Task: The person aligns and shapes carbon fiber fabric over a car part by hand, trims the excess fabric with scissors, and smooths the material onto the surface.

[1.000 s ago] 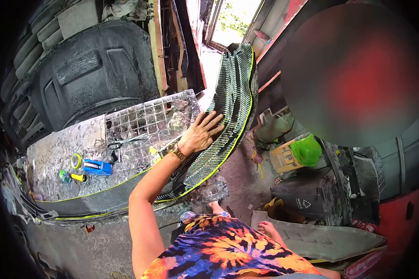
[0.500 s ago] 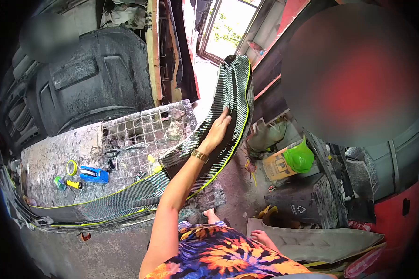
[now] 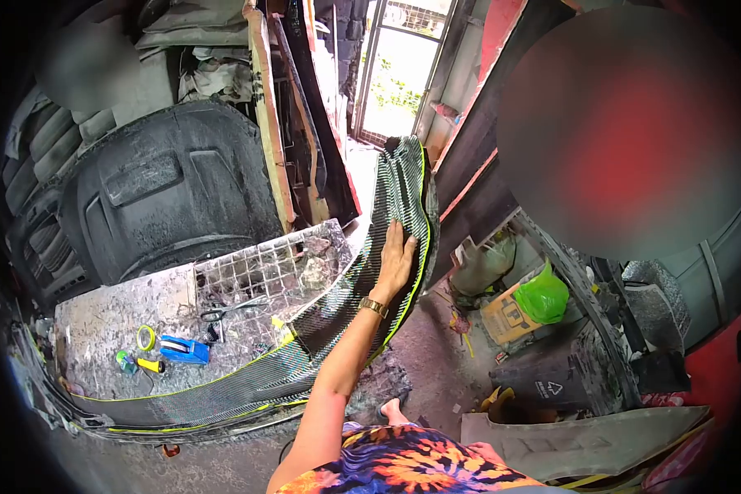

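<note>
My left hand (image 3: pixel 397 259) lies flat on the black and silver woven cloth (image 3: pixel 311 331), its fingers stretched toward the doorway and a gold watch on the wrist. Yellow-green edging follows the long curved piece that this cloth covers, from the left end of the bench up to its raised tip. Near the lower edge, beside the patterned shirt, only a bit of my right hand (image 3: pixel 486 451) shows; its fingers cannot be made out.
On the stained bench (image 3: pixel 115 317) lie scissors (image 3: pixel 222 313), a blue tape dispenser (image 3: pixel 185 351), a yellow tape roll (image 3: pixel 146 337) and a small yellow tool (image 3: pixel 150 365). A carton (image 3: pixel 506 319) with a green bag (image 3: pixel 543 296) stands at right. Dark hood panels lean behind.
My left hand has slid from the inner edge onto the cloth farther along the curved piece, toward its raised tip. The view has tilted up, and my right hand is now mostly hidden.
</note>
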### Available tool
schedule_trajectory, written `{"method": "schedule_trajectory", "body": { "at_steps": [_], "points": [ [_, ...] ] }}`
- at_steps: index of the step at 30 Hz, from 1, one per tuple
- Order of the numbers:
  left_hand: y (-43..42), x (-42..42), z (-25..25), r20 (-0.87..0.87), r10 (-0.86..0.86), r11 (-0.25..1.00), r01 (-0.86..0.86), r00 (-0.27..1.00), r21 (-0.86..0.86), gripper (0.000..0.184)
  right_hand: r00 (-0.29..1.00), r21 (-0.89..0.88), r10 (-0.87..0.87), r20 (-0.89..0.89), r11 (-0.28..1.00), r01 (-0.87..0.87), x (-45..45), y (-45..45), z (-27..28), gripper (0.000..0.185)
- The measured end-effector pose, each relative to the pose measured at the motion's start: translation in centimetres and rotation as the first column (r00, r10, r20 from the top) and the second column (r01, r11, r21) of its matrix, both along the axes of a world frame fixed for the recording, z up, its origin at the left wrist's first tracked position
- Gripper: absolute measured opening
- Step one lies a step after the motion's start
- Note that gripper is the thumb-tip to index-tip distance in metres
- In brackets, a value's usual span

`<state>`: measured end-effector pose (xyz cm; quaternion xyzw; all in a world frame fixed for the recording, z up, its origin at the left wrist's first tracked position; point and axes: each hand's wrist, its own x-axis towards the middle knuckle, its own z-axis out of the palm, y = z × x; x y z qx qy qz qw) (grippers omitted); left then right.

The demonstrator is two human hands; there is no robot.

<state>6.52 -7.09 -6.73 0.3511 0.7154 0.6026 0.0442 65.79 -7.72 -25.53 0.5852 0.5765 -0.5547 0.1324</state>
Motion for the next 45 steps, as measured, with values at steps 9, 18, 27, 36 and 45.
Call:
{"method": "schedule_trajectory", "body": {
  "at_steps": [9, 18, 27, 36, 45],
  "points": [
    [0.4, -1.5, 0.6, -0.013, -0.032, 0.998, 0.031, 0.999, -0.057, 0.066, 0.999, -0.023, 0.036, 0.035, 0.999, -0.035, -1.3, 2.2, -1.4, 0.025],
    [1.3, -2.1, 1.6, 0.048, -0.032, 0.999, 0.033, 0.998, -0.038, 0.068, 0.989, -0.093, -0.149, -0.026, 0.985, 0.146, -0.9, 3.4, -2.7, 0.031],
    [1.9, -2.9, 1.8, 0.097, -0.065, 0.998, 0.064, 0.993, 0.02, 0.069, 0.997, -0.113, 0.028, -0.07, 0.993, -0.036, 3.3, 6.9, -10.8, 0.035],
    [4.1, -4.8, 4.0, 0.166, -0.05, 0.987, 0.024, 0.985, 0.156, 0.071, 0.997, 0.029, 0.081, -0.005, 0.996, -0.081, 1.4, 8.3, -8.5, 0.034],
    [7.6, -10.0, 2.1, 0.217, -0.019, 0.978, -0.027, 0.976, 0.208, 0.076, 0.994, -0.081, 0.105, -0.004, 0.991, -0.105, 2.8, 9.7, -9.7, 0.036]
  ]
}}
